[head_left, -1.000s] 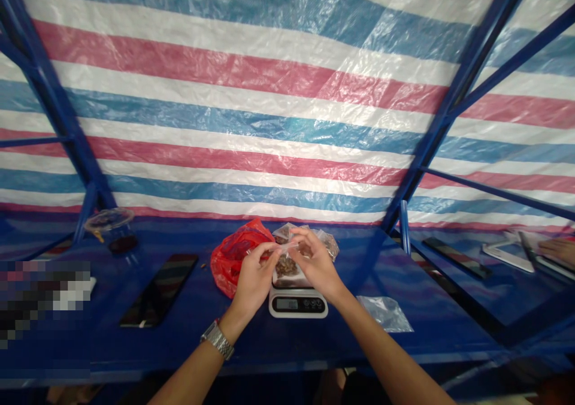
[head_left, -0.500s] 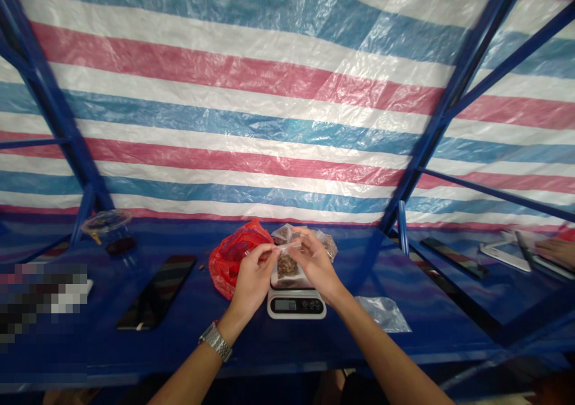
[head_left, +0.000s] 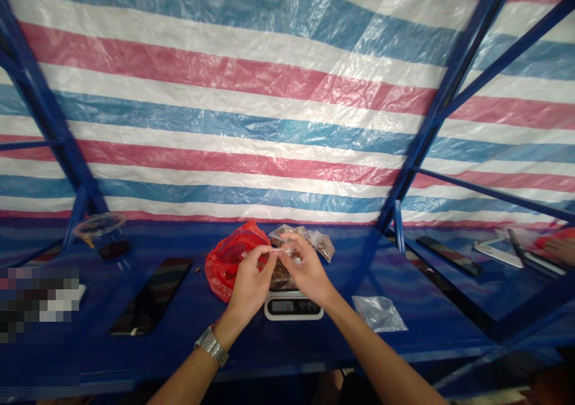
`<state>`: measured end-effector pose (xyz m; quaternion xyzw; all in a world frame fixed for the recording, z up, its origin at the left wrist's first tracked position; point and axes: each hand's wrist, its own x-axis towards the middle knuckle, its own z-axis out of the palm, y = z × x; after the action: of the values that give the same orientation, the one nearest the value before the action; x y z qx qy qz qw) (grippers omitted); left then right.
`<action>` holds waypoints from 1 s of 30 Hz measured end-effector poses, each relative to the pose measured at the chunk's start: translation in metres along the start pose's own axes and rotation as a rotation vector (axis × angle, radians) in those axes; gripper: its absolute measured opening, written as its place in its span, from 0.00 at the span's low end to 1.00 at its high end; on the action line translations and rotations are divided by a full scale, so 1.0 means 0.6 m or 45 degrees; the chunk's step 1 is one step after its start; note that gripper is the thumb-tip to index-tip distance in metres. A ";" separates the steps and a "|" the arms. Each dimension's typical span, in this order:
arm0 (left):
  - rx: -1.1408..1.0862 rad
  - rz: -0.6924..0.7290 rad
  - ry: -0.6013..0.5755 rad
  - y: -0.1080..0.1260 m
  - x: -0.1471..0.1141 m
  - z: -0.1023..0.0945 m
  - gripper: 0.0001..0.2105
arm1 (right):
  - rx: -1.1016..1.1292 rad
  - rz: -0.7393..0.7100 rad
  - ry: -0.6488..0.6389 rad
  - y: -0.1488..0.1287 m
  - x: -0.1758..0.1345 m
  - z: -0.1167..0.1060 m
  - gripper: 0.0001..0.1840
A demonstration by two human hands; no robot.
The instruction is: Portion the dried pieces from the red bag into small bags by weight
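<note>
Between my two hands is a small clear zip bag (head_left: 282,277) with brown bits inside, held by its top edge above a white digital scale (head_left: 294,307). My left hand (head_left: 252,279) pinches the bag's top at the left, thumb against fingers. At the right, my right hand (head_left: 306,268) pinches the same edge. The bag hides most of the scale's platform. Left of the hands lies an opened red plastic bag (head_left: 224,258). Several filled zip bags (head_left: 322,244) lie behind my right hand. A flat clear zip bag (head_left: 380,313) rests to the right of the scale.
A black phone (head_left: 153,297) and a clear plastic cup (head_left: 112,243) with dark liquid stand on the blue table at the left. Blue metal posts (head_left: 417,141) rise in front of a striped tarp (head_left: 251,111). At the far right, a co-worker's hand (head_left: 563,250) shows near a red bag.
My hands have drawn closer together along the top of the zip bag, and the bag hangs slightly lower in view. The whole view has shifted a little.
</note>
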<state>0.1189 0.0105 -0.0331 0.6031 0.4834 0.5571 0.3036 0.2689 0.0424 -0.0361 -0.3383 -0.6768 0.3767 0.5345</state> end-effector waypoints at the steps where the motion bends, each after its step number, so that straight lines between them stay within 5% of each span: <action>1: 0.019 0.008 -0.004 0.002 -0.001 0.000 0.13 | -0.003 -0.004 0.008 -0.003 0.001 0.000 0.19; 6: 0.052 0.094 -0.036 0.002 -0.006 0.006 0.14 | -0.126 -0.086 0.169 -0.015 0.017 -0.023 0.16; 12: 0.144 0.208 0.107 -0.010 -0.006 0.007 0.19 | -0.598 -0.101 0.895 0.002 0.031 -0.124 0.13; 14: 0.196 0.264 0.109 -0.011 -0.005 0.004 0.17 | -0.727 -0.059 1.027 0.027 0.028 -0.156 0.16; 16: 0.248 0.303 0.106 -0.011 -0.006 0.003 0.15 | -0.751 0.067 0.895 0.061 0.024 -0.178 0.18; 19: 0.333 0.318 0.072 -0.010 -0.010 0.001 0.15 | -0.635 0.215 0.457 0.103 0.021 -0.198 0.20; 21: 0.388 0.319 0.048 -0.008 -0.012 -0.001 0.15 | -0.585 0.200 0.393 0.108 0.021 -0.214 0.21; 25: 0.461 0.341 0.051 -0.004 -0.014 -0.007 0.14 | -0.564 0.173 0.325 0.059 0.006 -0.258 0.22; 30: 0.464 0.368 0.047 0.006 -0.018 -0.009 0.13 | -0.867 0.410 -0.405 -0.023 -0.060 -0.302 0.19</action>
<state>0.1154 -0.0017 -0.0331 0.7006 0.4901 0.5094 0.0977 0.4528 0.0313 -0.0147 -0.5351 -0.7754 0.2577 0.2146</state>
